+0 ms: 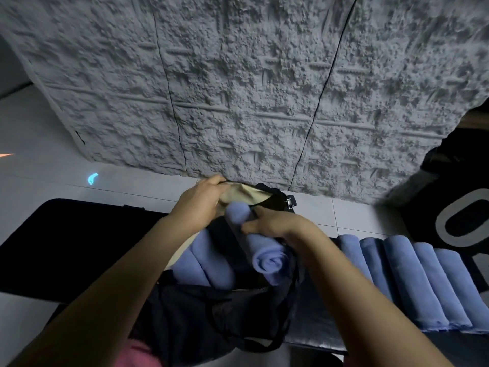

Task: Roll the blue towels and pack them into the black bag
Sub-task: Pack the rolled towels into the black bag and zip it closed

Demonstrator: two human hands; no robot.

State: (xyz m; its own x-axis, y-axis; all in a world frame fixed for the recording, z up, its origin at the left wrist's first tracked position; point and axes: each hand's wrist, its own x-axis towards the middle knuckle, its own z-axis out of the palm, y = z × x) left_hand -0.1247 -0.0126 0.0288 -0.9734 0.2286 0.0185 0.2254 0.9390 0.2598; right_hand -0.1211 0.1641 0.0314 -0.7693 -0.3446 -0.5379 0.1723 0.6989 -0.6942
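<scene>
A single head-worn wide-angle view looks forward and steeply down, close over the black bag (225,313), which fills the lower centre. Both forearms enter from the bottom edge toward the bag. Beyond the bag, a rough grey wall (251,88) fills the upper frame

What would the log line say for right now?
left hand: holds black bag open | right hand: pushing rolled blue towel in | rolled towels waiting
</scene>
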